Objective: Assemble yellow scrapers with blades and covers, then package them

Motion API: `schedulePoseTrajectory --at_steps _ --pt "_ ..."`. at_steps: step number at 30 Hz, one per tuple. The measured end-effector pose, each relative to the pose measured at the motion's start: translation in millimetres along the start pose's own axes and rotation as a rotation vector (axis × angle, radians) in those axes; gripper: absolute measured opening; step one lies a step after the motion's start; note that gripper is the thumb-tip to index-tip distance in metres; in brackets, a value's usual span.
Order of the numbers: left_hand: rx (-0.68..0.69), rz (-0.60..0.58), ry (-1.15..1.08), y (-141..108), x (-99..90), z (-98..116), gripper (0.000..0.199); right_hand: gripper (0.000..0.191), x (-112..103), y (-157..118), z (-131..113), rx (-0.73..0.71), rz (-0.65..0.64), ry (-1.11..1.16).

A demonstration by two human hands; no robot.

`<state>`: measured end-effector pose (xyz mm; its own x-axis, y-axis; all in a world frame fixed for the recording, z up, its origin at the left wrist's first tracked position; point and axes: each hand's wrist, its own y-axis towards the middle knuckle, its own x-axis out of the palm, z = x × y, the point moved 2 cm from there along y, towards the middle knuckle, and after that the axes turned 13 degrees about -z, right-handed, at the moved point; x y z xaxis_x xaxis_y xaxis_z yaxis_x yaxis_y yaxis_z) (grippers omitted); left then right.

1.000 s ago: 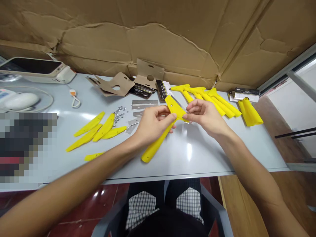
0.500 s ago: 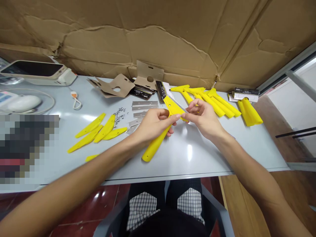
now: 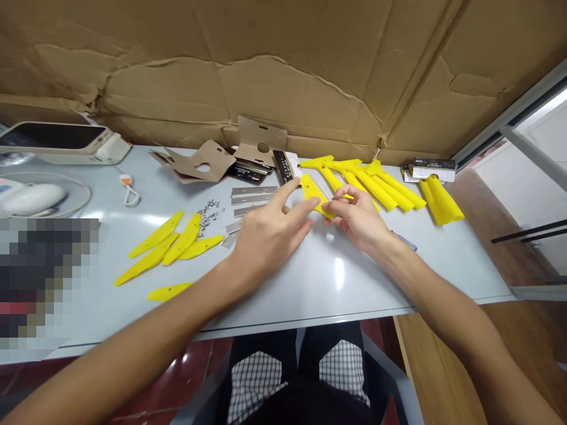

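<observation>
My right hand (image 3: 361, 215) is closed, its thumb and fingers pinching the lower right corner of a yellow plastic scraper head (image 3: 311, 188). A thin grey blade edge shows along the head's right side. My left hand (image 3: 270, 227) lies over the lower left of this piece with its fingers stretched and apart. One of its fingertips meets the yellow face. The handle of the held scraper is hidden. Left of my left hand are several flat metal blades (image 3: 252, 200), a heap of small screws (image 3: 207, 219) and several loose yellow cover plates (image 3: 182, 238).
Several yellow scrapers (image 3: 376, 186) lie behind my right hand, with carded scrapers (image 3: 440, 199) farther right. Opened cardboard packaging (image 3: 201, 161) lines the back. A pen-like tool (image 3: 405, 241) lies beside my right wrist. A phone (image 3: 55, 137) rests on a white device at far left.
My left hand has loosened and spread its fingers, shifting slightly left and down. The scraper's handle has gone out of sight. My right hand keeps its pinch. The view has shifted slightly.
</observation>
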<state>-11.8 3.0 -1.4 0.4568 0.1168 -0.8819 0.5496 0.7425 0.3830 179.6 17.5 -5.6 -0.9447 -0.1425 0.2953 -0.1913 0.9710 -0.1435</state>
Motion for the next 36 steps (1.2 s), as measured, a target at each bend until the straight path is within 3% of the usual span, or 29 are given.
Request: schedulePoseTrajectory --at_steps 3,9,15,22,28,32,36 --pt "0.080 -0.025 0.107 -3.1 5.2 0.7 0.034 0.043 -0.3 0.2 1.1 0.020 0.004 0.059" --pt "0.169 0.041 0.135 -1.7 5.3 -1.1 0.032 0.042 2.1 -4.3 -2.4 0.012 -0.029 0.100" --pt "0.077 -0.023 0.026 0.0 2.3 -2.0 0.032 0.052 4.6 -6.8 -5.4 0.021 -0.086 0.098" --pt "-0.138 0.054 -0.493 7.3 -9.3 -8.9 0.024 0.052 13.9 -14.6 -16.5 -0.086 -0.193 -0.029" --pt "-0.379 -0.008 -1.074 12.7 -1.7 -12.2 0.034 0.042 10.2 -15.9 -18.9 -0.167 -0.206 -0.218" --pt "-0.422 -0.089 -1.297 15.5 1.3 -9.3 0.037 0.025 8.7 -16.7 -19.1 -0.288 -0.143 -0.580" --pt "-0.437 -0.143 -1.449 17.8 3.2 -6.9 0.036 0.025 7.0 -16.3 -19.6 -0.538 -0.053 -1.009"
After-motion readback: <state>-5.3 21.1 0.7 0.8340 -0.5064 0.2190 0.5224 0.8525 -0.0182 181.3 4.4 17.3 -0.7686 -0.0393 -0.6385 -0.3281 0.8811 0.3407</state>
